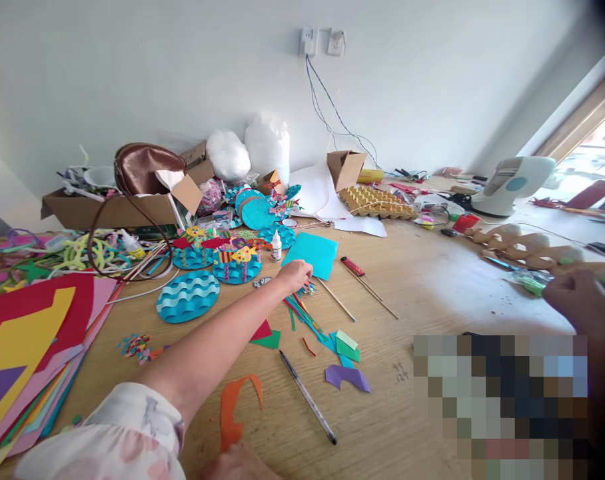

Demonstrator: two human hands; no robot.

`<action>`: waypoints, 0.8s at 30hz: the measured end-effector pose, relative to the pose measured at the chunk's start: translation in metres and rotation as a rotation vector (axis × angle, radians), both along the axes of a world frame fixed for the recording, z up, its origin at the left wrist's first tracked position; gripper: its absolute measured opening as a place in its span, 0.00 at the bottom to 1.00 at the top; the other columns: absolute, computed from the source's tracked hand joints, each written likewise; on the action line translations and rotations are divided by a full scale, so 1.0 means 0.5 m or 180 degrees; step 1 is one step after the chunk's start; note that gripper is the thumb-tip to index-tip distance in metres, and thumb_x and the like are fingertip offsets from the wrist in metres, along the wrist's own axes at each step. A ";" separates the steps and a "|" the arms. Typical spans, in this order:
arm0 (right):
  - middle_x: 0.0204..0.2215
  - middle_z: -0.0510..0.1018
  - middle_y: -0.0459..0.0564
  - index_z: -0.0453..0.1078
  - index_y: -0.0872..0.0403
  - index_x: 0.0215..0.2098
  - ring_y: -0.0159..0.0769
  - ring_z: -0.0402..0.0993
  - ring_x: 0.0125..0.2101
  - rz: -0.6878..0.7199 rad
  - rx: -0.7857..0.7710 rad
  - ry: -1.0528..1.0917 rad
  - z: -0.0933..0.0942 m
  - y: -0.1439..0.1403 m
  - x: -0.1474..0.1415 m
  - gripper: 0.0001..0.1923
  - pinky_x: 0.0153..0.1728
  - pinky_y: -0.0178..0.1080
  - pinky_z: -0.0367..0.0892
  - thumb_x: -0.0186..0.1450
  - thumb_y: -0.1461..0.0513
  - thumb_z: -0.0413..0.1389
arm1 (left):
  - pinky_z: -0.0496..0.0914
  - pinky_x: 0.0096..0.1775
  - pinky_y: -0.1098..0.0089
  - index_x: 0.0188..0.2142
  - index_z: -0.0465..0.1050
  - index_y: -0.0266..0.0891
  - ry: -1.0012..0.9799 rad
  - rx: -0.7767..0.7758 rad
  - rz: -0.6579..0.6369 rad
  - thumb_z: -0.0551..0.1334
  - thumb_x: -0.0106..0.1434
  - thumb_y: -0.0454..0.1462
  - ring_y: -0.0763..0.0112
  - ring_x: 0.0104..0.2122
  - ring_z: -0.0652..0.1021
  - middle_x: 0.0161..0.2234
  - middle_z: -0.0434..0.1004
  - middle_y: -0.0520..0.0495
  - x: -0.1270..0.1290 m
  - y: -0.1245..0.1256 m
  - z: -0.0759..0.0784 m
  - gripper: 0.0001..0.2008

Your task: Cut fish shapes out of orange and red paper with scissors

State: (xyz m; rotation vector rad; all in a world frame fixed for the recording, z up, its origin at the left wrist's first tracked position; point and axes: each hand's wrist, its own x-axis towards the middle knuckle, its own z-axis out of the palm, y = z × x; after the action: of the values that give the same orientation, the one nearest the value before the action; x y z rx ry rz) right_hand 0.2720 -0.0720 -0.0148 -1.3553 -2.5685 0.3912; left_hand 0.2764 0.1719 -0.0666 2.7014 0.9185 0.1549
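Sitting at near edge of blue sheet (313, 250), left hand (295, 275) is showing bent fingers just beside bundle of paper strips (307, 319) — cannot tell whether anything is pinched. Right hand (242, 463), cut off by lower frame edge, is touching lower end of orange paper (229, 408); cannot tell its grip. Both lying well apart. Pen (307, 397) lying on table (387, 407), right of orange paper. White bottle (276, 248) standing just left of blue sheet — other person's hand (572, 300) showing at far right.

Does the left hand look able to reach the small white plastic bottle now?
Probably yes: the left hand is near the upright bottle, and nothing appears between them, though the curled hand may first need to open.
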 end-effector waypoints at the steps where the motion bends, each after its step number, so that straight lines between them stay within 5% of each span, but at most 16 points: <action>1: 0.31 0.78 0.46 0.73 0.66 0.29 0.34 0.72 0.38 0.0000 -0.0024 0.0006 -0.004 0.000 0.000 0.42 0.27 0.31 0.66 0.59 0.68 0.15 | 0.70 0.41 0.58 0.48 0.65 0.37 -0.0001 0.0029 -0.0017 0.56 0.62 0.39 0.64 0.42 0.73 0.48 0.69 0.43 -0.002 -0.002 0.001 0.15; 4: 0.34 0.77 0.46 0.72 0.65 0.36 0.35 0.72 0.38 0.0071 -0.0096 0.0005 -0.013 -0.002 -0.024 0.37 0.33 0.35 0.68 0.66 0.64 0.20 | 0.70 0.41 0.58 0.49 0.65 0.37 0.0019 0.0115 -0.0079 0.57 0.62 0.39 0.64 0.42 0.73 0.47 0.69 0.43 -0.008 -0.008 0.010 0.16; 7: 0.43 0.72 0.48 0.67 0.60 0.46 0.41 0.71 0.40 0.0249 -0.0178 0.0000 -0.023 -0.003 -0.075 0.15 0.40 0.44 0.69 0.67 0.58 0.48 | 0.70 0.41 0.58 0.48 0.65 0.37 0.0025 0.0198 -0.0180 0.56 0.63 0.39 0.64 0.42 0.73 0.48 0.69 0.43 -0.020 -0.022 0.034 0.15; 12: 0.47 0.70 0.52 0.66 0.54 0.47 0.38 0.70 0.41 0.0683 -0.0452 0.0010 -0.061 -0.014 -0.154 0.12 0.41 0.44 0.68 0.66 0.60 0.50 | 0.70 0.41 0.60 0.45 0.68 0.36 0.0026 0.0172 -0.0467 0.56 0.63 0.39 0.66 0.40 0.74 0.44 0.71 0.44 -0.101 -0.083 0.099 0.12; 15: 0.30 0.77 0.49 0.70 0.58 0.37 0.37 0.73 0.29 0.0987 -0.0631 0.0013 -0.095 -0.023 -0.178 0.16 0.27 0.37 0.69 0.62 0.53 0.52 | 0.67 0.40 0.68 0.34 0.73 0.36 0.0090 0.0080 -0.0562 0.55 0.62 0.33 0.68 0.37 0.74 0.35 0.75 0.47 -0.196 -0.138 0.133 0.08; 17: 0.23 0.77 0.49 0.70 0.57 0.32 0.36 0.73 0.22 0.1120 -0.0328 0.0108 -0.111 -0.027 -0.184 0.16 0.20 0.34 0.63 0.61 0.53 0.49 | 0.66 0.38 0.70 0.30 0.73 0.36 0.0203 0.0021 -0.0526 0.55 0.61 0.32 0.68 0.35 0.74 0.32 0.74 0.47 -0.270 -0.178 0.144 0.08; 20: 0.22 0.78 0.49 0.69 0.56 0.29 0.33 0.71 0.19 0.1249 -0.0011 0.0210 -0.118 -0.032 -0.186 0.14 0.17 0.33 0.57 0.60 0.54 0.50 | 0.66 0.36 0.70 0.32 0.73 0.37 0.0364 -0.0037 -0.0367 0.53 0.61 0.31 0.68 0.34 0.73 0.32 0.74 0.47 -0.378 -0.243 0.133 0.10; 24: 0.23 0.78 0.49 0.69 0.56 0.30 0.32 0.70 0.19 0.1371 -0.0022 0.0095 -0.112 -0.035 -0.185 0.14 0.19 0.33 0.56 0.60 0.53 0.51 | 0.66 0.38 0.69 0.33 0.71 0.38 0.0530 -0.0057 -0.0147 0.52 0.60 0.28 0.67 0.37 0.72 0.33 0.73 0.47 -0.477 -0.330 0.082 0.10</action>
State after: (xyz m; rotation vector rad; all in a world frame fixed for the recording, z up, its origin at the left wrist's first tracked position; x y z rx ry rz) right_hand 0.1793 -0.0896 -0.0707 -0.7792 -2.8244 0.4829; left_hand 0.0378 0.0071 -0.0256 2.7486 0.8970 -0.0890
